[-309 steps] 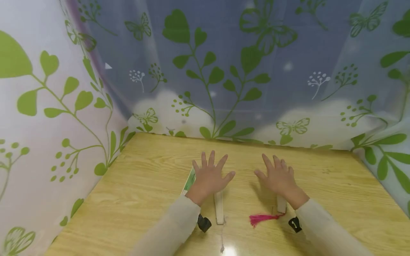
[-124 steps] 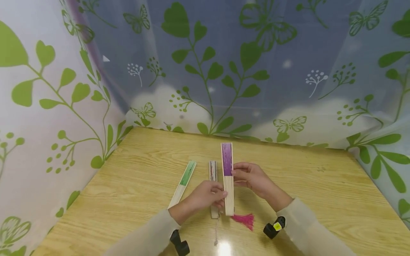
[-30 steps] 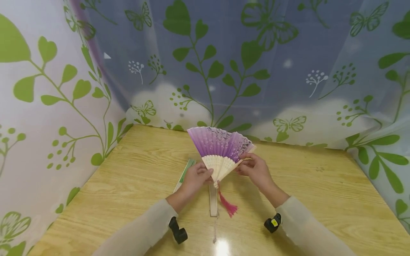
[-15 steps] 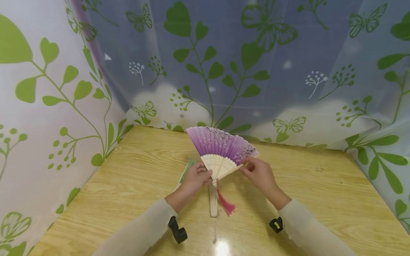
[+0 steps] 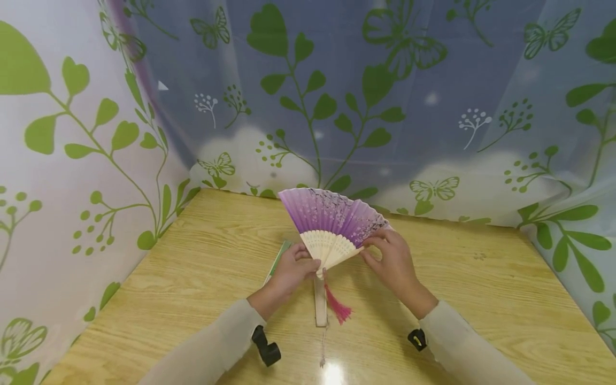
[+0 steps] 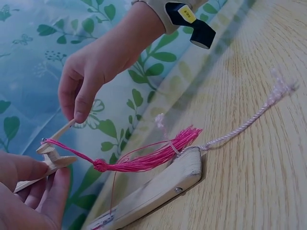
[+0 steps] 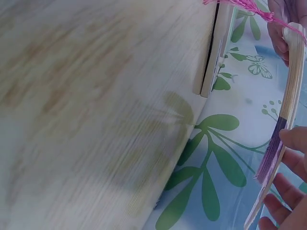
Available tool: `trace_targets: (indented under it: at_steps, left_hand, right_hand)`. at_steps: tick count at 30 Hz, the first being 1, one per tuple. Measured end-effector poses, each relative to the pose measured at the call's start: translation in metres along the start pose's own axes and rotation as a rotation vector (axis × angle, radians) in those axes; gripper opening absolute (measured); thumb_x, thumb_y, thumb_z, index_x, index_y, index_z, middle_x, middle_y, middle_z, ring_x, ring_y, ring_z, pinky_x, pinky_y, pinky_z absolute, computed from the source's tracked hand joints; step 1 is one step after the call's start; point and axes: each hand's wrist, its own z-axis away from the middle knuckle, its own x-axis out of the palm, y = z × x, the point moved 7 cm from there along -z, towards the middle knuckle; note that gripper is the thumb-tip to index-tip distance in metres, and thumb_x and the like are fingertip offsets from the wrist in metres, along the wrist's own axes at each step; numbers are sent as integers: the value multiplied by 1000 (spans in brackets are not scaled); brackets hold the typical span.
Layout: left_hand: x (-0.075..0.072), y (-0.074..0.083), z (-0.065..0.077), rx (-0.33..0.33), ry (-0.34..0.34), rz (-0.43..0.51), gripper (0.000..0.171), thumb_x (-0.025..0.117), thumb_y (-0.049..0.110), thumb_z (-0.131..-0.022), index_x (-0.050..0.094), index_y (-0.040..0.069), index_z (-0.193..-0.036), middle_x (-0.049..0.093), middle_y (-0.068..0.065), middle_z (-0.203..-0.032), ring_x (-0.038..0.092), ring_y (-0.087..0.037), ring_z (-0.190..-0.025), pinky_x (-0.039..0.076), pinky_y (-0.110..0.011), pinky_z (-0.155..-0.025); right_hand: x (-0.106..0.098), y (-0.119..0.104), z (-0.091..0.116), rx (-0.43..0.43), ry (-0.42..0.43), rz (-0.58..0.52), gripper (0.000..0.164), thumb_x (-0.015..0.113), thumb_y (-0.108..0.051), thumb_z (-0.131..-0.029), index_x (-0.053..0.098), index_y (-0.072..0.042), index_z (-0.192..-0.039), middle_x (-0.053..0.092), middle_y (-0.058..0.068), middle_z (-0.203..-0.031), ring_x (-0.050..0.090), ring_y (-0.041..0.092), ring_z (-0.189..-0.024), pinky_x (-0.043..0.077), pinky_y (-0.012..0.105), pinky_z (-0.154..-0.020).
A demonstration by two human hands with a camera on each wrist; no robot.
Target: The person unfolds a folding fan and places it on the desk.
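A purple folding fan (image 5: 332,214) with pale ribs is spread wide in the air above the table. My left hand (image 5: 289,270) pinches it near the pivot on its left side. At the fan's right edge, my right hand (image 5: 395,264) pinches the outer rib between thumb and fingers. A pink tassel (image 5: 338,306) dangles from the pivot. Beneath lies a folded fan (image 5: 320,307) with a pale cord (image 6: 240,127), its upper part hidden behind the purple one. Partly covered by my left hand, a green folded fan (image 5: 278,258) lies on the table.
The wood-grain table (image 5: 471,299) reaches back to a patterned curtain (image 5: 409,107) with green leaves and butterflies. Another curtain side (image 5: 106,176) runs along the table's left. A black wrist camera (image 5: 267,347) sits at the left cuff, another (image 5: 417,339) at the right.
At first both hands were spread over the table, apart. The purple fan was then lifted, folded, and unfolded. Over the last second it has widened slightly as my right hand shifted right.
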Motion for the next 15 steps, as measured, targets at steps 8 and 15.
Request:
trace_targets:
  at_steps: [8, 15]
  left_hand:
    - [-4, 4, 0, -17, 37, -7, 46, 62, 4, -92, 42, -7, -132, 55, -18, -116, 59, -15, -90, 54, -36, -87]
    - [-9, 5, -5, 9, 67, 35, 45, 62, 1, -92, 43, -7, -132, 55, -17, -112, 59, -16, -90, 55, -35, -85]
  right_hand:
    - [1, 0, 3, -2, -48, 50, 18, 84, -12, -74, 71, -6, -84, 67, 7, -87, 61, 28, -85, 48, 46, -82]
    - [6, 5, 7, 66, -132, 49, 17, 81, -17, -78, 72, -7, -86, 68, 7, -89, 62, 28, -88, 51, 45, -81]
